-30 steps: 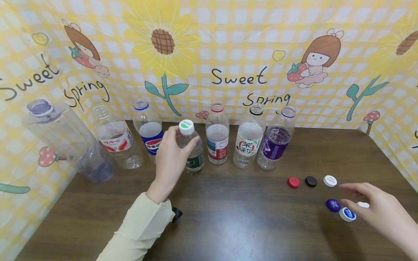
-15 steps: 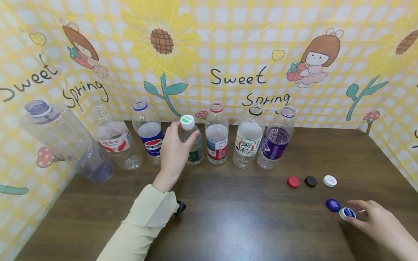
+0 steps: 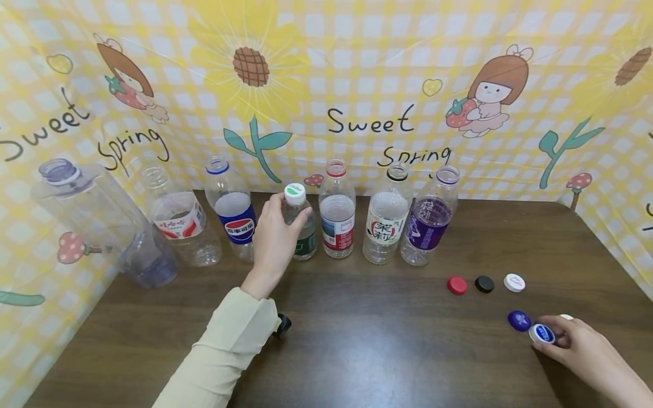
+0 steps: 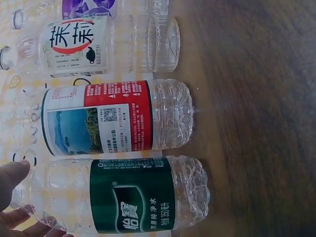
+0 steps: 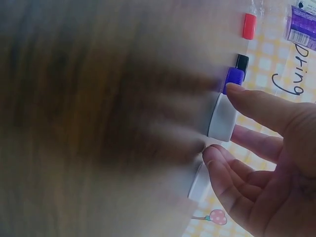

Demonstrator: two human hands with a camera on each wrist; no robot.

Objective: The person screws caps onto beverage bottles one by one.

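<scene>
In the head view my left hand (image 3: 278, 232) grips the shoulder of a small clear water bottle (image 3: 306, 245) with a green label and a white and green cap. Its thumb and fingertips also show around that bottle (image 4: 133, 197) in the left wrist view. At the right, my right hand (image 3: 586, 351) pinches a white bottle cap (image 3: 542, 334) with a blue printed top. The thumb lies along one edge of this cap (image 5: 223, 118) in the right wrist view. Beside it lies a purple cap (image 3: 519, 321), and another white cap (image 3: 566, 317) is partly hidden behind the fingers.
Uncapped bottles stand in a row along the back: a large clear one (image 3: 148, 255), a red-and-white labelled one (image 3: 196, 243), Pepsi (image 3: 238, 224), red-labelled (image 3: 338, 232), jasmine (image 3: 382, 229) and purple (image 3: 428, 226). Red (image 3: 457, 285), black (image 3: 484, 284) and white (image 3: 514, 283) caps lie on the table (image 3: 367, 340).
My right hand has come down and left from above the caps and taken the blue-topped white cap between thumb and finger. My left hand has shifted the green-labelled bottle slightly back into the row.
</scene>
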